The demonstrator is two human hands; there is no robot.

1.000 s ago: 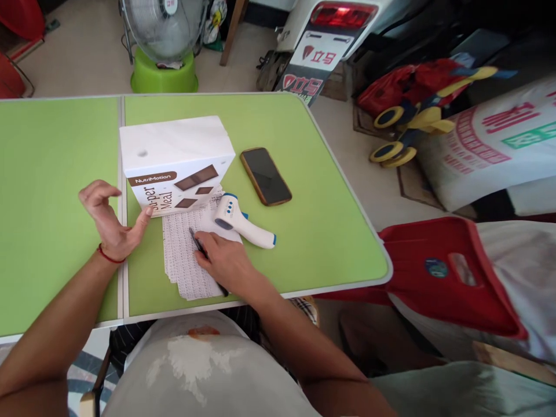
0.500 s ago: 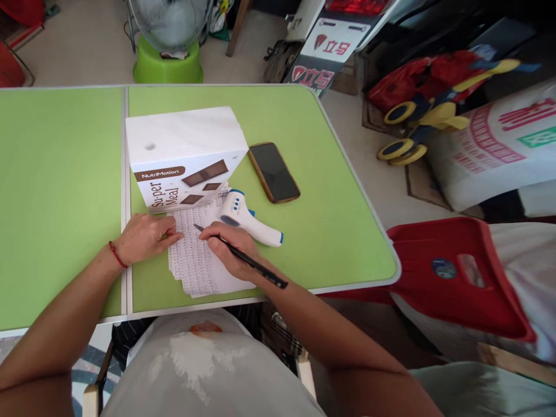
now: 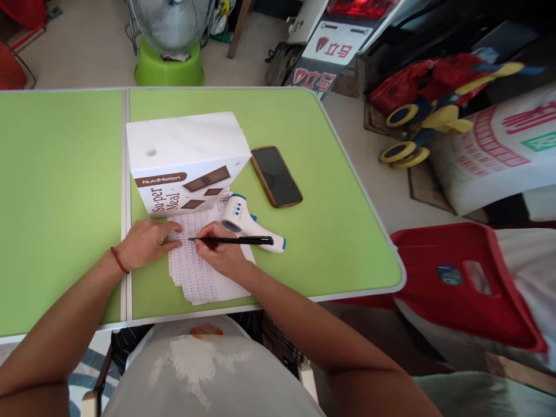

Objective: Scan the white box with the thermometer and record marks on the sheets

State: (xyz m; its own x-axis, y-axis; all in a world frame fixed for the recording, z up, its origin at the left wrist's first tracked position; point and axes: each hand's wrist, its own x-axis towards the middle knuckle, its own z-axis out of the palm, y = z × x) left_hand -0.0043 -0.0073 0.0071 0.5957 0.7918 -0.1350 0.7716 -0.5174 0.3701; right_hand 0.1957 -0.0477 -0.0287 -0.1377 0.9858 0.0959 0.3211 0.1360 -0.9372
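A black pen [image 3: 247, 240] is pinched in my right hand [image 3: 220, 252], its tip at the paper. Under both hands lie sheets of paper [image 3: 195, 284], covered with rows of small handwriting or print too fine to read. My left hand [image 3: 150, 242] rests at the sheets' left edge, thumb and forefinger apart, holding nothing. Just beyond my right hand is a white and blue infrared thermometer [image 3: 238, 211], lying on its side. Behind the papers stands a white box [image 3: 186, 145] marked "NutriMotion", covering their far end.
A phone [image 3: 278, 176] in a brown case lies right of the box on the green folding table [image 3: 330, 231]. Past the table stand a fan [image 3: 174, 26] on a green stool [image 3: 169, 68] and a vehicle's rear end. A red plastic chair [image 3: 456, 278] is at the right.
The pen has swung from slanting toward me to lying nearly sideways, its tip moving left and down. My left thumb and forefinger have spread apart. The view has shifted slightly.
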